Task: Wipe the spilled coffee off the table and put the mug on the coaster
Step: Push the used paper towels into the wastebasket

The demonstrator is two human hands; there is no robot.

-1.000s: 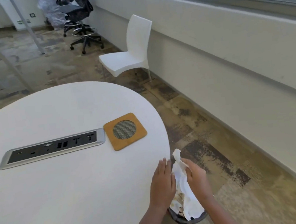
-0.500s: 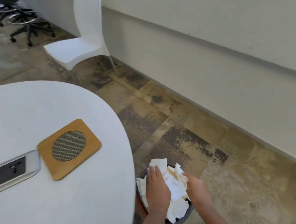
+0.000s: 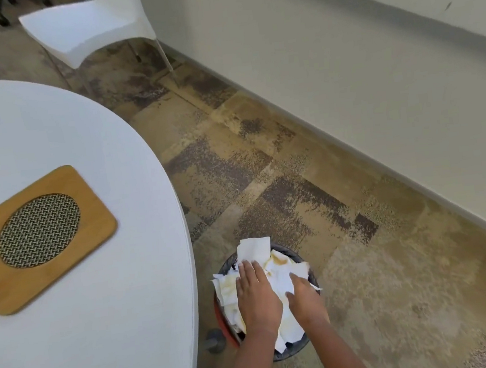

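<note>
- Left hand (image 3: 258, 297) lies flat, palm down and fingers spread, pressed onto crumpled paper towels (image 3: 279, 282); its grip is released, nothing clasped
- Right hand (image 3: 302, 293) rests beside it on the same wad, fingers bent down into the paper; I cannot tell if they pinch a sheet or only push
- The towels are white with brown coffee stains and fill a small dark waste bin (image 3: 295, 350) on the floor, one sheet sticking up past the far rim
- The bin stands just beside the edge of the round white worktop (image 3: 101, 333)
- A wooden coaster (image 3: 12, 286) with a woven round insert lies on the worktop, nothing on it
- The mug is out of view
- A white chair (image 3: 84, 29) stands by the wall, well apart
</note>
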